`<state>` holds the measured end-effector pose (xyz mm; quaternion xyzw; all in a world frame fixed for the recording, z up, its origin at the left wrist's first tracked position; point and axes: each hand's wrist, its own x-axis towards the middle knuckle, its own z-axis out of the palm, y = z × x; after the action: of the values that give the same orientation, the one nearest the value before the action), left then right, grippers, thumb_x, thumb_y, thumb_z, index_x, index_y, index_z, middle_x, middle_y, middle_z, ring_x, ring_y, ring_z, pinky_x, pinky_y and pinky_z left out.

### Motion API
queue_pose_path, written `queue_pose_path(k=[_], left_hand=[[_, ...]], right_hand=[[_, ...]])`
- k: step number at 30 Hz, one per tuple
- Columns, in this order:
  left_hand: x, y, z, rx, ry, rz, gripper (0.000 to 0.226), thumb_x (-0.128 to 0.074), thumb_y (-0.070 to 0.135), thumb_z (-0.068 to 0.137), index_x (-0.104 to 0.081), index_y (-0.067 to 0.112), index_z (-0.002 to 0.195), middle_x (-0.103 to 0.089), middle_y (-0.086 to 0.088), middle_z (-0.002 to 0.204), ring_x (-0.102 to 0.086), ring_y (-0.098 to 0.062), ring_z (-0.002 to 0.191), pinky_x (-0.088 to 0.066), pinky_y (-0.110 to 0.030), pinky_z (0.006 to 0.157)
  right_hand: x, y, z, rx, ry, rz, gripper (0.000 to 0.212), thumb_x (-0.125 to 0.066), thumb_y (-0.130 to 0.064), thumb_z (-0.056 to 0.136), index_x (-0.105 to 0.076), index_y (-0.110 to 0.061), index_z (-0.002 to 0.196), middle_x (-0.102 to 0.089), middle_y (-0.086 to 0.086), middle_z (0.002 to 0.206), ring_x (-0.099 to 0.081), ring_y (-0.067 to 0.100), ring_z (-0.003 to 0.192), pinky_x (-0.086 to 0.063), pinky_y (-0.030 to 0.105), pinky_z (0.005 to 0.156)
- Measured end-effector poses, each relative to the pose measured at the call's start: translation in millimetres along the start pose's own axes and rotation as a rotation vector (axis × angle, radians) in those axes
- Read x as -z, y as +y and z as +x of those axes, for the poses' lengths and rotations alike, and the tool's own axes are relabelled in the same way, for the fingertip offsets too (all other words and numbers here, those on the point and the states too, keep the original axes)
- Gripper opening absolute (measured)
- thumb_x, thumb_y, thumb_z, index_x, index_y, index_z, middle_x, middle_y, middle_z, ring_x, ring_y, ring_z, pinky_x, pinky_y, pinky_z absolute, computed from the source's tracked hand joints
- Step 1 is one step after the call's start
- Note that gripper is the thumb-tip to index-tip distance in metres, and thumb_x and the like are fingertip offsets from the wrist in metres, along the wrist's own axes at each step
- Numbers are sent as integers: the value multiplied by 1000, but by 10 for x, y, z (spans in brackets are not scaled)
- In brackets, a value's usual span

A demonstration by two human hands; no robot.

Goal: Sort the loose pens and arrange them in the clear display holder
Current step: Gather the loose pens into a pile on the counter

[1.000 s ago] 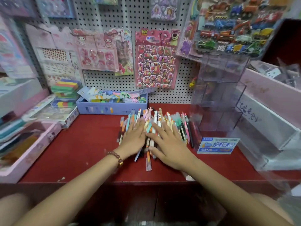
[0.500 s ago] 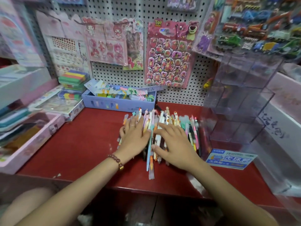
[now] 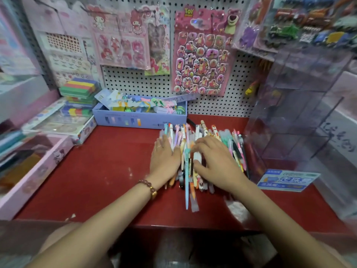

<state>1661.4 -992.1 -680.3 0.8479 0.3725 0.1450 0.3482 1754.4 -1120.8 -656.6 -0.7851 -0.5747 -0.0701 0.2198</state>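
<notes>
left hand (image 3: pixel 164 158) flat, right hand (image 3: pixel 215 163) palm-down

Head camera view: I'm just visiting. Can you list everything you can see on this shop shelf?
pens: many, mixed colours, one pile mid-shelf under both hands
clear display holder: one, clear, right of the pile, compartments look empty
label card: one, blue and white, at the holder's front
shelf: one, red, under it all
pegboard: one, white, back wall
bear sticker sheet: one, pink, hanging on the pegboard
box: one, lilac, behind the pile
block stack: one, striped colours, back left
tray: one, pink, left edge
left hand: one, flat on the pile's left side
right hand: one, resting on the pile's right side
</notes>
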Motion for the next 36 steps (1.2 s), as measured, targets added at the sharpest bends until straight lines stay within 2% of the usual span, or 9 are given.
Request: queue_pose_path(k=[10,15,19,25,27,30,32,34,36], left_hand=[[145,-83,205,-20,-152,31,70,-38,45,97,-5,15,151,-7,-13,158,-3,-28,145,-10,-38,116],[255,-163,281,-26,-101,15,70,-53,53,87,-30,18,143,-39,-17,138,-31,-32,132,-31,-37,105],[292,-219,331,-13,-92,-10,57,-42,48,93,-36,15,138,-47,-17,129,-34,-33,129,-33,-38,103],[378,-298,387,-36,-98,64,52,-37,34,98,-30,14,145,-48,-16,129,-29,-35,133,-30,-35,98],[421,-357,394,-46,-102,10,54,-41,34,97,-30,15,146,-51,-13,124,-49,-31,114,-41,-33,87],[501,-370,363,-23,-88,-42,49,-44,30,96,-35,19,143,-57,-7,110,-56,-20,65,-44,-21,46],[539,-366,361,-8,-84,-20,49,-46,31,95,-37,19,142,-53,-6,111,-57,-24,90,-44,-15,43],[570,-372,366,-4,-113,61,47,-43,33,96,-39,18,141,-51,-10,127,-36,-25,127,-44,-17,68],[604,-395,361,-20,-151,128,42,-39,30,98,-44,17,138,-45,-9,141,-22,-21,138,-29,-22,92]], right_hand=[[-141,-168,103,-221,63,-13,50,-55,-69,70,-58,-22,87,-46,-7,104,-44,15,111,-33,30,96],[-90,-210,208,-252,-21,-15,31,-71,-47,73,-51,-24,75,-35,-6,102,-42,18,115,-31,30,95],[-122,-233,337,-298,-22,5,21,-67,-34,73,-57,-21,61,-48,-1,113,-42,18,117,-31,27,96],[-39,-85,369,-419,81,524,31,-66,-15,80,-56,-18,51,-51,-1,118,-44,12,114,-34,26,92],[16,-81,374,-424,145,662,31,-64,-12,85,-58,-16,55,-53,-4,111,-46,11,111,-34,22,87],[93,-86,379,-397,244,747,24,-61,-15,89,-59,-12,65,-54,-7,87,-52,7,92,-38,22,80],[149,-119,374,-383,266,892,23,-55,-15,93,-52,-14,70,-47,-5,69,-44,1,59,-36,14,58],[193,-160,385,-407,259,1017,22,-50,-14,95,-50,-15,74,-45,-6,59,-36,2,48,-31,13,47],[212,-216,410,-422,209,1050,21,-48,-13,96,-51,-13,75,-51,-6,55,-37,6,48,-32,17,47]])
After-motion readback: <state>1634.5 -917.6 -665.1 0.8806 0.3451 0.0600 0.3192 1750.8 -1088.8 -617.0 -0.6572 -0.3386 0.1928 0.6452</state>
